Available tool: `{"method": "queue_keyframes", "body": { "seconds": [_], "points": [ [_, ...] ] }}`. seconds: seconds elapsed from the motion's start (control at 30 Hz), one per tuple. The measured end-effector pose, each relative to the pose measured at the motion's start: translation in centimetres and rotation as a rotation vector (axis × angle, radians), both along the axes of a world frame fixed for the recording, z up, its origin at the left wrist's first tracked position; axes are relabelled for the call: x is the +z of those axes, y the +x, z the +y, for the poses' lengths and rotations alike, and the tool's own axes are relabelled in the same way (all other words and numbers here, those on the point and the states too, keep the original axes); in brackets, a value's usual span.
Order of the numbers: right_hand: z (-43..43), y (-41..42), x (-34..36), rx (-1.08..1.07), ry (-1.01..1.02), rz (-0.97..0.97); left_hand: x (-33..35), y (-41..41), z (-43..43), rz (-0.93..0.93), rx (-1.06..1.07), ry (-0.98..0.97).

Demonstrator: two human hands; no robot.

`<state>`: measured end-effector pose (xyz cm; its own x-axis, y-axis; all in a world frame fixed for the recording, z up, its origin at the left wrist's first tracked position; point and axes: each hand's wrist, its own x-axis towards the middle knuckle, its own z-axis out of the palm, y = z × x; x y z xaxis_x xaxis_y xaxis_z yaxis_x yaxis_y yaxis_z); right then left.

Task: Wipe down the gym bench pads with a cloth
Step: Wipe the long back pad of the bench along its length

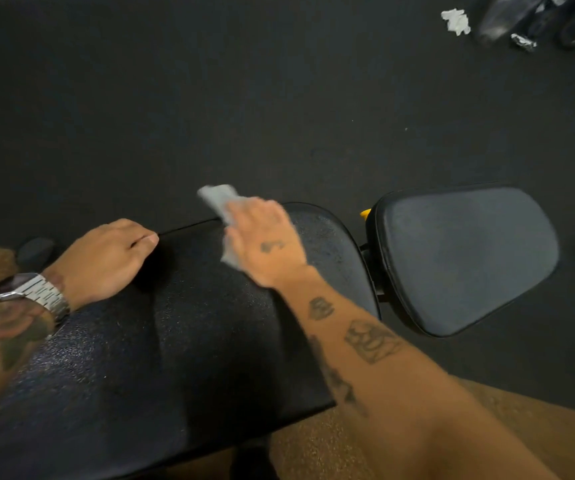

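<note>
A long black back pad (161, 358) of the gym bench runs across the lower middle of the view. A separate black seat pad (463, 258) lies to its right. My right hand (265, 242) presses a grey cloth (220, 202) on the back pad near its far edge; the hand and cloth are motion-blurred. My left hand (106, 258) rests on the pad's far edge at the left, fingers curled over the rim. A metal watch (41, 294) sits on that wrist.
Dark rubber floor (244, 98) surrounds the bench. A crumpled white paper (456, 20) and dark bags (521, 19) lie at the top right. A yellow adjuster knob (365, 213) shows between the pads. My knees in brown shorts (331, 452) are at the bottom.
</note>
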<state>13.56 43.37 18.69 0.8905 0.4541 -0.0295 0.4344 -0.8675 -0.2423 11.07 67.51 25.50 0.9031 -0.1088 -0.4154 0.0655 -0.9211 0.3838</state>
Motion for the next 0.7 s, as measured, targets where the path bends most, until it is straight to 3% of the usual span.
{"method": "queue_keyframes", "body": {
  "seconds": [0.1,0.23,0.43,0.57,0.7],
  "points": [
    [-6.2,1.3,0.0,-0.348,0.043,0.025,-0.2,0.1,0.2,-0.004,0.001,-0.013],
    [-10.6,-4.1,1.6,-0.752,0.291,0.275,-0.4,-0.1,0.5,0.017,0.009,-0.015],
    [-11.7,-15.1,2.4,-1.064,0.482,0.273,-0.7,-0.5,0.7,0.038,0.012,-0.036],
    [-10.6,-19.4,2.7,-1.127,0.558,0.253,-0.8,-0.5,0.7,0.043,0.026,-0.047],
    [-10.9,-17.3,1.4,-0.929,0.245,0.098,-0.6,-0.6,1.3,0.029,0.030,-0.059]
  ]
}}
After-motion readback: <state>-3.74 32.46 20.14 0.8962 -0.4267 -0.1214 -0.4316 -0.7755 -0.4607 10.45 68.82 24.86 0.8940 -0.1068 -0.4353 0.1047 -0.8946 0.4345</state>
